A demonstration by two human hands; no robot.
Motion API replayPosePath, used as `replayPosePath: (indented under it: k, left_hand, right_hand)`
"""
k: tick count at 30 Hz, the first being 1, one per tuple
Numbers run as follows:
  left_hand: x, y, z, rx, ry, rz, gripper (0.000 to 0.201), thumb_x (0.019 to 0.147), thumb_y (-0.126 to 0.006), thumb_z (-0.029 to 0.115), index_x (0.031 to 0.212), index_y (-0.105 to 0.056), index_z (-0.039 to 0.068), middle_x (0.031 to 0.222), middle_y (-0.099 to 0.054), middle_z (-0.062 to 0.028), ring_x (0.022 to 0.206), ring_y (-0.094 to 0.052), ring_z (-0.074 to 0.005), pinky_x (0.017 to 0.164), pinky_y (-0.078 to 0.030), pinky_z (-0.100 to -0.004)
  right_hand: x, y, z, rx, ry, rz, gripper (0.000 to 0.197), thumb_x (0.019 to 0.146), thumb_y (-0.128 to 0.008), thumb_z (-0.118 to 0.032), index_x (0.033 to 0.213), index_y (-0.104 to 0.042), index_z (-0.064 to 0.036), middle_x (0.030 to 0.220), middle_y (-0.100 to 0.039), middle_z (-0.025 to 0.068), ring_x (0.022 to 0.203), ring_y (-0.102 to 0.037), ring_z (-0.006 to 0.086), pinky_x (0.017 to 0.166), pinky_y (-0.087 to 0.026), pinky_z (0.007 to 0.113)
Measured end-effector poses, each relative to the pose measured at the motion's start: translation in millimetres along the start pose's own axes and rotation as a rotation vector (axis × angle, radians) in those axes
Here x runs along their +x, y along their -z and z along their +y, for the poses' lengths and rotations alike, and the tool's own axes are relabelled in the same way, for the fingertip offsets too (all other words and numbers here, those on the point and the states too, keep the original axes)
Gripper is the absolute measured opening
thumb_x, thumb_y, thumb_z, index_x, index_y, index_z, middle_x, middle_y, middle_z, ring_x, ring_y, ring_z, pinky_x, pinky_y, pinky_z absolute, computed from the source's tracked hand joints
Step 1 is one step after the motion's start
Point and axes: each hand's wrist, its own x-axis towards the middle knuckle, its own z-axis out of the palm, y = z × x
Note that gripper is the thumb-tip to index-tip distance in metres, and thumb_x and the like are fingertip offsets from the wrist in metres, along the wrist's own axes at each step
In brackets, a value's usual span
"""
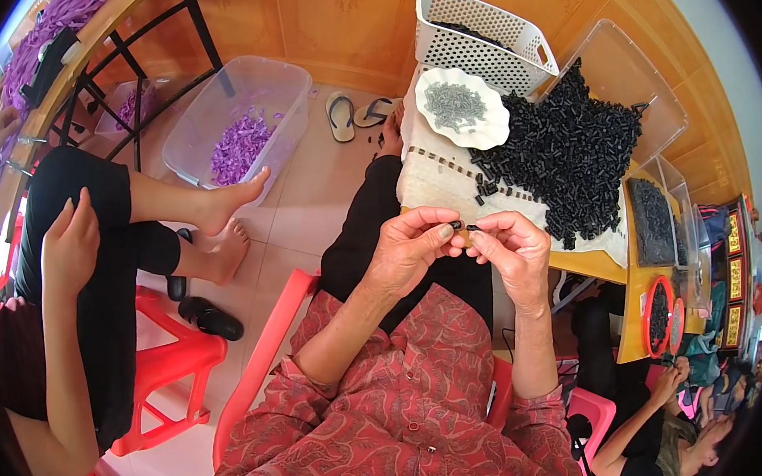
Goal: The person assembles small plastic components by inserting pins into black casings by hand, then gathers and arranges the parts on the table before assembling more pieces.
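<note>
Beyond the right hand (pixel 514 250), I see black pieces (pixel 563 156) of shiny-looking plastic on matt cloth (pixel 431 187); farther out, a smooth plastic basket (pixel 465 52) and glossy wood-look panels (pixel 337 27). Left of the left hand (pixel 411 252), a smooth, translucent plastic tub (pixel 197 118).

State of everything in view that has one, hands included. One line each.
Left hand: pinching small black piece
Right hand: pinching second black piece
Dish: upright, holding grey pieces
Black pile: loose, heaped
Basket: open-topped, dark contents
Floor tub: lidless, partly filled with purple pieces
Flip-flops: unworn, on floor
</note>
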Motion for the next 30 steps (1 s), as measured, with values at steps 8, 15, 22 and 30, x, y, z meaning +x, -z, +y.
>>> replayPosePath:
  k: [8, 15, 22, 30]
  left_hand:
    - [-1.3, -0.5, 0.1, 0.051, 0.008, 0.020, 0.019, 0.093, -0.058, 0.001, 0.111, -0.062, -0.004, 0.096, -0.067, -0.0118, 0.084, -0.066, -0.0172, 0.077, -0.057, -0.0291]
    - [-2.7, -0.5, -0.3, 0.146, -0.047, 0.018, 0.023, 0.090, -0.059, -0.006, 0.113, -0.060, -0.003, 0.102, -0.066, -0.0157, 0.088, -0.067, -0.0216, 0.080, -0.058, -0.0313]
    - [-4.7, -4.4, 2.1, 0.267, -0.098, 0.028, 0.024, 0.088, -0.061, -0.008, 0.112, -0.061, -0.003, 0.102, -0.066, -0.0124, 0.086, -0.065, -0.0171, 0.081, -0.056, -0.0294]
    - [-3.9, -2.6, 1.1, 0.241, -0.071, 0.012, 0.023, 0.088, -0.060, -0.007, 0.111, -0.062, -0.004, 0.100, -0.066, -0.0136, 0.087, -0.066, -0.0188, 0.081, -0.057, -0.0301]
  right_hand:
    - [0.3, -3.3, 1.1, -0.024, 0.033, -0.003, 0.012, 0.087, -0.066, -0.001, 0.098, -0.064, 0.0030, 0.081, -0.069, 0.0074, 0.070, -0.065, 0.0100, 0.061, -0.052, 0.020]
    - [-0.3, -4.2, 4.1, -0.090, 0.105, -0.004, 0.010, 0.086, -0.065, 0.004, 0.096, -0.065, 0.0039, 0.086, -0.066, 0.0066, 0.072, -0.064, 0.0105, 0.063, -0.053, 0.021]
    - [-0.6, -3.9, 7.4, -0.125, 0.187, -0.009, 0.010, 0.084, -0.066, 0.007, 0.093, -0.065, 0.0040, 0.087, -0.063, 0.0073, 0.071, -0.064, 0.0108, 0.063, -0.053, 0.022]
    - [-1.6, -3.9, 3.4, -0.098, 0.112, -0.003, 0.007, 0.086, -0.066, 0.004, 0.093, -0.065, 0.0031, 0.086, -0.065, 0.0059, 0.070, -0.063, 0.0091, 0.062, -0.052, 0.021]
